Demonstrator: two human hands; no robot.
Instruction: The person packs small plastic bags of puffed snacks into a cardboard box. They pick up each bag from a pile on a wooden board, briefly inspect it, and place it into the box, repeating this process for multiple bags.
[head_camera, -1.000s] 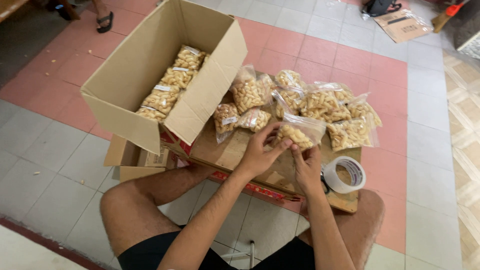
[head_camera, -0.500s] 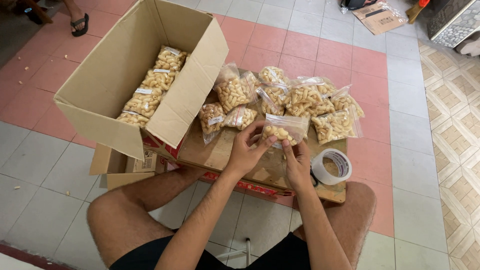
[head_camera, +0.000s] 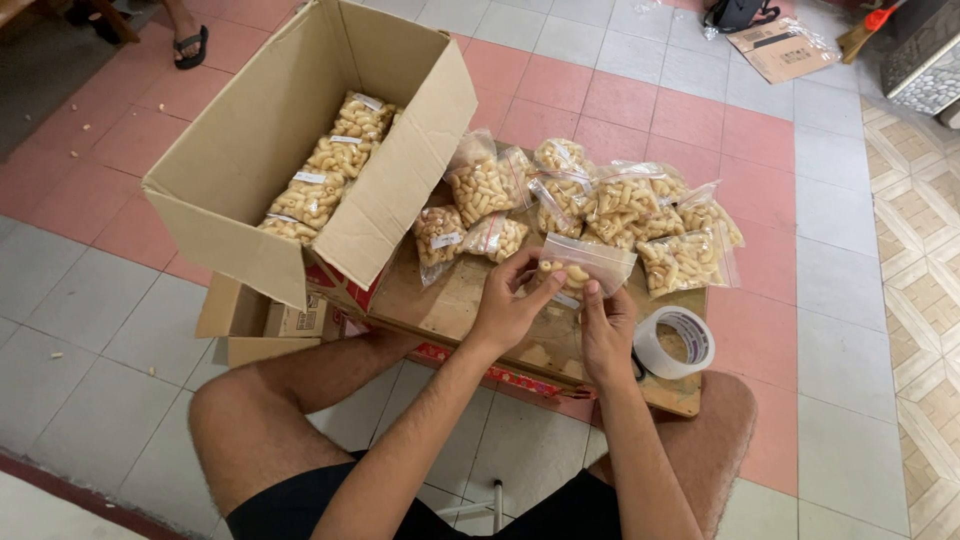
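Left hand (head_camera: 508, 308) grasps snack bag (head_camera: 580, 268) at its left edge | right hand (head_camera: 605, 330) pinches its lower edge | bag sits just left of tape roll (head_camera: 674, 342), over cardboard sheet (head_camera: 440, 300) | advice: keep edge flat, contents settled clear of seal.

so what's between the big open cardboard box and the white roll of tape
In the head view, both hands, left hand and right hand, holding a clear snack bag over the flat cardboard sheet.
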